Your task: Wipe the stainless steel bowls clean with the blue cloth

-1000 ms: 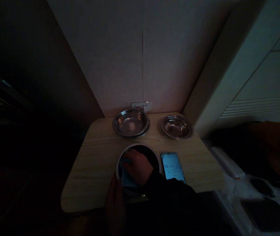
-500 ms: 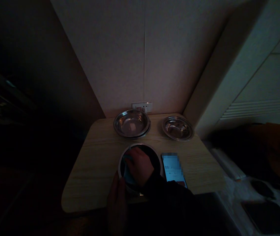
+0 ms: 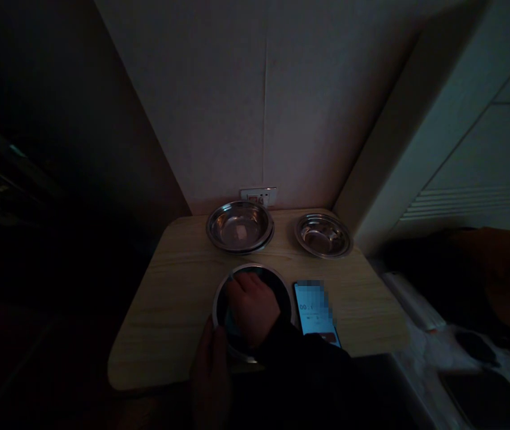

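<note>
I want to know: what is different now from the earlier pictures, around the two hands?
The right hand has changed its pose inside the front bowl, and less of the blue cloth shows beneath it. Nothing was visibly taken hold of or let go. The left hand stays at the near left rim; the bowls behind and the phone stay in place.

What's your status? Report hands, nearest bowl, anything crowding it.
Left hand at rim of nearest metal bowl. Right hand inside, on blue cloth; grip hidden. Smartphone close by, right of bowl.
</note>
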The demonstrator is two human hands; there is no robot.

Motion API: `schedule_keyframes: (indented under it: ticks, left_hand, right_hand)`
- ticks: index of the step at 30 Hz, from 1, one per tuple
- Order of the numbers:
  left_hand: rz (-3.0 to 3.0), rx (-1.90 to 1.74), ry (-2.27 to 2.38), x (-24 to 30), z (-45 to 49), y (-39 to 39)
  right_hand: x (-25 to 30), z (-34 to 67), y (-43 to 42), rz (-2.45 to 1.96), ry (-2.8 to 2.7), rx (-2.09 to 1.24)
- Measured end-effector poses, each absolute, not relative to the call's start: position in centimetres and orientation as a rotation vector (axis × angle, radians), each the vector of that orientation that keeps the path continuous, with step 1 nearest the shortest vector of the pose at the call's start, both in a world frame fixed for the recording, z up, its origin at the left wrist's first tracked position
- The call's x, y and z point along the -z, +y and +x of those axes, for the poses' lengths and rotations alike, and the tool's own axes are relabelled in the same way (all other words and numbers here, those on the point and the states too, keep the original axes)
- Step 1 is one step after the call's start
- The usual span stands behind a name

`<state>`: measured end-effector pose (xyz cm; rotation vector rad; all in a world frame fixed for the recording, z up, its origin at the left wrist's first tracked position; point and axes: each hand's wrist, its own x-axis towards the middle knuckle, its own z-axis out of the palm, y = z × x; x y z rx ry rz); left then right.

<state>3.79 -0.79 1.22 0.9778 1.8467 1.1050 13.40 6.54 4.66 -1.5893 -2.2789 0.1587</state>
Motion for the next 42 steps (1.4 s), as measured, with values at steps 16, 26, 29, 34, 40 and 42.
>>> schedule_keyframes:
  ticks: [16, 26, 29, 34, 40, 42]
  left_hand:
    - [1.042, -1.118, 1.918, -2.7, 3.8, -0.9]
    - [1.091, -1.101, 1.848, -2.9, 3.0, 0.0]
    - [1.056, -1.119, 1.838, -3.3, 2.7, 0.1]
    - [1.072, -1.113, 1.857, -3.1, 2.8, 0.0]
    - [1.127, -1.114, 1.783, -3.2, 2.7, 0.0]
    - [1.118, -1.124, 1.818, -3.2, 2.4, -0.2]
  right_hand:
    - [-5.5, 15.2, 7.9, -1.872, -2.198, 0.023]
    - [-6.3, 14.5, 8.8, -1.102, -2.580, 0.027]
    - [-6.1, 15.7, 9.5, -1.260, -2.573, 0.025]
    - [-5.9, 18.5, 9.5, -1.468, -2.509, 0.019]
    - [-7.0, 15.7, 9.8, -1.306, -2.584, 0.005]
    - [-7.1, 15.4, 10.1, -1.303, -2.597, -0.008]
